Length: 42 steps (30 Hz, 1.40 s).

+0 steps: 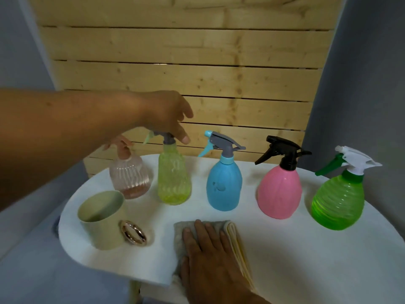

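Now you are hovering your left hand [166, 115], fingers loose and gripping nothing, over the yellow-green spray bottle [174, 178] at ten o'clock on the table [306, 249], seemingly to grasp it; your right hand [210, 255] is lying flat, pinning the folded cloth [182, 233] at six o'clock.

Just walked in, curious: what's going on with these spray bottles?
A person works at a white table. Their left hand reaches to the top of the yellow-green spray bottle, one of five in a row, without clearly gripping it. Their right hand lies flat on a folded grey cloth at the table's near edge. A pale green mug sits at the left.
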Each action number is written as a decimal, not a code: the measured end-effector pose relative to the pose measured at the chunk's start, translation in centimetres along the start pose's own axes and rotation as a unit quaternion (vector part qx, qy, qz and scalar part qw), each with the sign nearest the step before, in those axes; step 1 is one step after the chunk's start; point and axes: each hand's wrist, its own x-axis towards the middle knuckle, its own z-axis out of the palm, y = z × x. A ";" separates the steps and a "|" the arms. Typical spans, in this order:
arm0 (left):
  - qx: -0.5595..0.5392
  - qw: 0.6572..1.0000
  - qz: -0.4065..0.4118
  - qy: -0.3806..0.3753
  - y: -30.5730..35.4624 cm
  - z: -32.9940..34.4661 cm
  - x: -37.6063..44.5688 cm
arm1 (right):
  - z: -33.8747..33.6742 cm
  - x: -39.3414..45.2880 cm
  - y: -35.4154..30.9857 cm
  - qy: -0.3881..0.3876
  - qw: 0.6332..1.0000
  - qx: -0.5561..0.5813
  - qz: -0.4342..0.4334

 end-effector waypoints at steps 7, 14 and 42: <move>0.037 0.999 0.020 -0.016 -2.6 0.1 -0.2 | -0.4 0.4 3.7 -0.051 0.988 0.000 -0.146; 0.080 0.995 0.054 -0.025 -4.1 -0.3 0.8 | 1.0 1.6 1.8 -0.032 0.991 0.008 -0.131; 0.069 0.995 0.074 -0.001 -4.3 -1.1 1.9 | 2.0 1.6 -2.1 0.040 0.997 0.048 -0.044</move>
